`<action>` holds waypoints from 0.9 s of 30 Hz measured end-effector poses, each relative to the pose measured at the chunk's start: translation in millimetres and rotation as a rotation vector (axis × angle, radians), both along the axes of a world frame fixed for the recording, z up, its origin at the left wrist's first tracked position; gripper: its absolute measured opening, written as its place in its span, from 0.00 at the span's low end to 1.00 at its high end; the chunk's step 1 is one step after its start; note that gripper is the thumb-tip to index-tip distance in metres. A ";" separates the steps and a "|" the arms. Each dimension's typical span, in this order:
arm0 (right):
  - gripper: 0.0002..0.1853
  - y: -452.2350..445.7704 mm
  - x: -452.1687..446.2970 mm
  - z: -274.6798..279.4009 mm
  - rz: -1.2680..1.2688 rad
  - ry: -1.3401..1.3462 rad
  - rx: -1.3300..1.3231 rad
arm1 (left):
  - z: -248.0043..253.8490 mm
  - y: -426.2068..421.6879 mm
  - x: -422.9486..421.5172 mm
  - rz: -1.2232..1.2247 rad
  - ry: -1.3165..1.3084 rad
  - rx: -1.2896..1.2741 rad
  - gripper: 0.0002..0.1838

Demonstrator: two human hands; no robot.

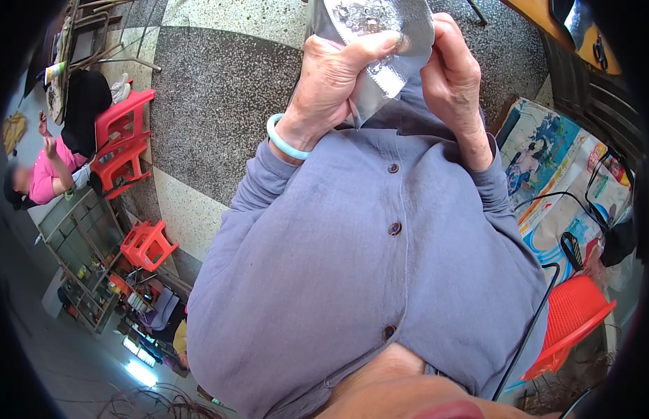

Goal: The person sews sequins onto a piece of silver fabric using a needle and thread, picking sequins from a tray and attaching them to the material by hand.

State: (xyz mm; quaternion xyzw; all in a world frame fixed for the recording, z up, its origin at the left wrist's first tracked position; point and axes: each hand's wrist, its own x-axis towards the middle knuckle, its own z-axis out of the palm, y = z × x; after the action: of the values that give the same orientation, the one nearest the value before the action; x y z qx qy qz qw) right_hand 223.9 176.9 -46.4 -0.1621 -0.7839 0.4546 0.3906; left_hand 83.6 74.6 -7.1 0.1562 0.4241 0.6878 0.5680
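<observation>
Foil packet up and pinched between two hands, handling looks unfinished

Closest to us, the grey-blue shirt (317, 237) fills the middle of the dial, buttons running up toward twelve; just beyond it, between twelve and one, here is the foil packet (410, 66), silver, creased, raised clear of the floor; the left hand (324, 84) has it from twelve o'clock, thumb pressed flat across the shiny face, grip firm; the right hand (451, 73), out past one, pinches the packet's edge with curled fingers; a pale bracelet (286, 140) circles the left wrist at eleven.

So where do we stand? Picking up is done, the two-handed hold is done; a serrated edge shows below the thumb, no loose contents are in sight, and with both hands busy I'd call this mid-job, the working and the putting down both left; the packet's top runs out of the frame, so whether it is sealed or torn I can't fairly say.

Further out, a red basket (576, 318) sits near four, a printed board (548, 167) between two and three; farther again, a red stool (148, 244) toward nine, and past it at nine a person in pink (52, 171), near the red chairs (125, 126) at ten.
</observation>
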 end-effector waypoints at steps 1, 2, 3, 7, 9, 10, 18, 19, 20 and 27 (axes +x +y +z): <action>0.13 -1.2 -0.8 -0.6 -0.004 0.010 -0.005 | -1.4 0.6 0.1 0.001 -0.009 0.007 0.11; 0.13 -2.2 -2.2 -1.2 -0.009 0.021 -0.010 | -3.5 1.5 0.6 0.003 -0.018 0.015 0.11; 0.13 -2.7 -3.0 -2.0 -0.013 0.031 -0.015 | -4.9 2.1 1.2 0.004 -0.026 0.023 0.11; 0.13 -1.2 -3.5 -6.1 -0.036 0.052 0.030 | -7.9 1.5 2.5 0.003 -0.022 0.008 0.10; 0.13 -1.0 -4.9 -4.6 -0.057 0.065 0.057 | -12.6 -0.2 1.2 -0.014 -0.006 -0.001 0.10; 0.12 -1.2 -5.0 -4.4 -0.071 0.066 0.057 | -11.3 0.3 2.1 -0.004 0.001 0.006 0.10; 0.07 4.0 -8.0 15.6 0.051 0.047 -0.227 | -4.2 1.1 2.4 0.028 0.034 -0.012 0.11; 0.08 3.1 -7.0 14.8 0.088 0.101 -0.417 | -1.6 1.1 2.7 0.037 0.033 -0.013 0.11; 0.09 2.0 -6.2 13.6 0.127 0.155 -0.607 | 1.7 1.3 3.3 0.046 0.032 -0.012 0.11; 0.12 6.4 -12.2 2.9 0.190 0.264 -0.771 | -0.6 2.4 4.4 0.052 0.134 -0.071 0.11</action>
State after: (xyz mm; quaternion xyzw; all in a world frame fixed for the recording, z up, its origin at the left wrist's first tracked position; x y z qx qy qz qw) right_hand 211.7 183.3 -43.5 -0.1640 -0.5111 0.7656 0.3547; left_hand 88.1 77.0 -7.7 0.1709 0.4891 0.6749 0.5255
